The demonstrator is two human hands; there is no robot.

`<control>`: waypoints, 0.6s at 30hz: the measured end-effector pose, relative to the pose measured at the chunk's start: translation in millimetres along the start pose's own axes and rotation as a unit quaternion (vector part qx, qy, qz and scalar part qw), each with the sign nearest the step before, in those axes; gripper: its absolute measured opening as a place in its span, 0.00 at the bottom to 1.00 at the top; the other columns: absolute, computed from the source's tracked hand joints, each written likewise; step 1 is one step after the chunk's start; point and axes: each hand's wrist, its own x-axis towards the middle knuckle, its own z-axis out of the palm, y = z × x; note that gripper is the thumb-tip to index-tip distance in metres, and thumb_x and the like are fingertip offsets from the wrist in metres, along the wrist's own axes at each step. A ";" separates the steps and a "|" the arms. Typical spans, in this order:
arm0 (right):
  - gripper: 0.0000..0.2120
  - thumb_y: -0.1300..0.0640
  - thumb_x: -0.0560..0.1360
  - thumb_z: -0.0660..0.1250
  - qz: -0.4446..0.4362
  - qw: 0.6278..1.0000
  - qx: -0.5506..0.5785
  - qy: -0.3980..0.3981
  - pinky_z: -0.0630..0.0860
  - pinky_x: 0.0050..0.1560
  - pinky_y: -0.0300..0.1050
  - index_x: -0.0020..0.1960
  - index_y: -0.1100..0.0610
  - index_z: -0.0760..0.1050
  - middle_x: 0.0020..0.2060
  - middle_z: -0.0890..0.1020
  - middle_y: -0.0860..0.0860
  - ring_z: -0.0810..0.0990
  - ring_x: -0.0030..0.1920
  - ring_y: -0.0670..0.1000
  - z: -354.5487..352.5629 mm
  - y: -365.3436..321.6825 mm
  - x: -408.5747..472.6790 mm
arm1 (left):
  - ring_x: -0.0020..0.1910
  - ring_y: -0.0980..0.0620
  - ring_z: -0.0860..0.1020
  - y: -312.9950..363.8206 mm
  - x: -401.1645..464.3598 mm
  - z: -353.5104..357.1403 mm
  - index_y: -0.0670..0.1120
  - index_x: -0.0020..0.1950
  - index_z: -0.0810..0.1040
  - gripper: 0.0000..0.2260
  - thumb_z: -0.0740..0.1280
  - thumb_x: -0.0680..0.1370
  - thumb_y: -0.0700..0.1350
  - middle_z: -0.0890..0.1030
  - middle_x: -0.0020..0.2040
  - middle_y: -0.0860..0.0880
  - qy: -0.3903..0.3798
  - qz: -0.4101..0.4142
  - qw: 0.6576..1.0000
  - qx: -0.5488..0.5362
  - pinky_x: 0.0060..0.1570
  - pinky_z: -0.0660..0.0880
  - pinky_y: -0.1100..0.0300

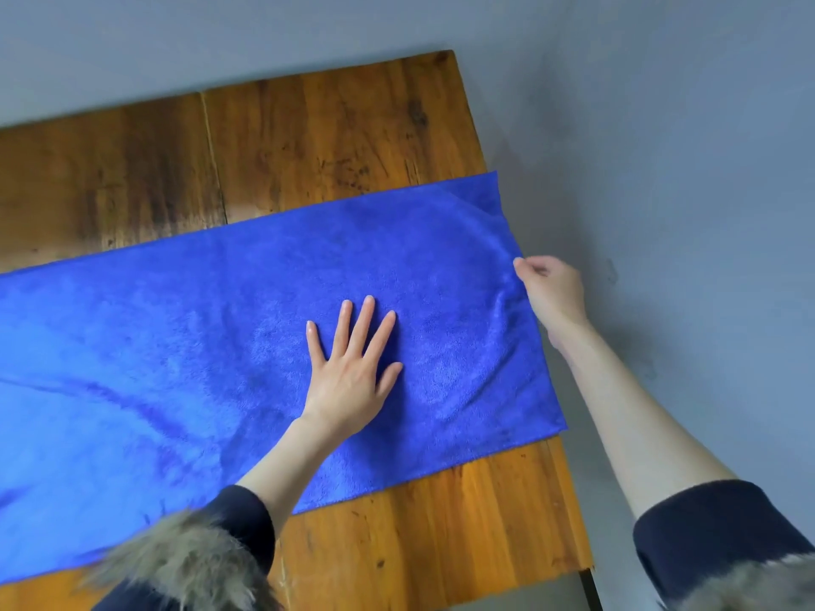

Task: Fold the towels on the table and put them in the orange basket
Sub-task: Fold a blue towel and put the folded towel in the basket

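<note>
A large blue towel (185, 328) lies spread flat across the wooden table (308, 138), its right end reaching the table's right edge. My left hand (353, 368) rests flat on the towel near its middle, fingers spread, holding nothing. My right hand (551, 288) pinches the towel's right edge about halfway along that edge, beyond the table's side. The orange basket is not in view.
Bare wood shows behind the towel and in front of it at the lower right (441, 522). A grey floor (683, 147) lies to the right of the table. Fur-trimmed dark sleeves fill the bottom of the frame.
</note>
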 end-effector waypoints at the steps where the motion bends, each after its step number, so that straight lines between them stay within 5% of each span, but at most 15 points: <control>1: 0.11 0.54 0.77 0.63 0.005 1.000 -0.004 -0.003 0.74 0.55 0.46 0.51 0.61 0.77 0.49 0.81 0.54 0.78 0.55 0.55 -3.8 6.2 -2.7 | 0.73 0.43 0.54 -0.4 -0.1 -0.2 0.49 0.74 0.59 0.27 0.51 0.77 0.58 0.61 0.75 0.45 -0.003 -0.001 1.000 -0.001 0.63 0.53 0.29; 10: 0.05 0.58 0.76 0.64 -0.046 0.991 -0.127 -0.021 0.70 0.39 0.37 0.49 0.58 0.77 0.35 0.78 0.49 0.76 0.39 0.51 -24.1 40.2 -38.2 | 0.75 0.42 0.54 6.1 -0.8 -5.9 0.49 0.74 0.60 0.27 0.52 0.77 0.57 0.59 0.76 0.46 -0.022 -0.023 0.999 -0.026 0.65 0.50 0.30; 14: 0.03 0.60 0.75 0.65 -0.112 0.986 -0.124 -0.013 0.67 0.31 0.30 0.42 0.57 0.73 0.29 0.75 0.50 0.72 0.31 0.51 -8.8 25.4 -61.5 | 0.76 0.43 0.53 15.7 -5.3 -9.9 0.46 0.72 0.66 0.22 0.63 0.78 0.45 0.59 0.76 0.46 0.030 -0.042 0.992 -0.116 0.68 0.47 0.34; 18: 0.05 0.60 0.75 0.65 -0.129 0.977 -0.056 -0.158 0.78 0.33 0.38 0.42 0.53 0.73 0.32 0.78 0.50 0.80 0.29 0.51 28.7 2.4 -88.3 | 0.71 0.46 0.62 23.0 -23.9 -13.6 0.43 0.66 0.71 0.16 0.60 0.78 0.39 0.68 0.71 0.45 0.133 -0.111 0.949 -0.263 0.69 0.59 0.51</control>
